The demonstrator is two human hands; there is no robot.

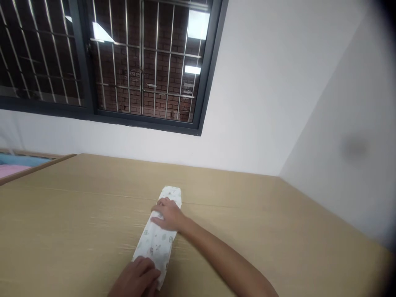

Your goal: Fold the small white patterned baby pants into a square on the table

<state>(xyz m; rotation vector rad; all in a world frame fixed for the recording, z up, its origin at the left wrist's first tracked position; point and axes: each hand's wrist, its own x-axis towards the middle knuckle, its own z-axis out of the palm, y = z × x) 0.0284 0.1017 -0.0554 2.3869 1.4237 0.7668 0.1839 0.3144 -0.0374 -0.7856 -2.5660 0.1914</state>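
Observation:
A white cloth (157, 240) with small printed figures lies folded into a long narrow strip, slanting away from me on a tan surface. My right hand (168, 214) rests on its far half, with thumb and fingers apart and the palm down. At the near end, my left hand (136, 277) has its fingers curled onto the cloth and appears to grip its edge. Part of the near end is hidden under the left fingers. What kind of cloth item it is cannot be told from its folded shape.
The tan surface (247, 210) has a seam across it and reaches the white wall (247, 82). A dark-framed window (148, 62) with metal bars is above. At the far left, blue and pink fabric (18, 165) lies beyond a wooden edge.

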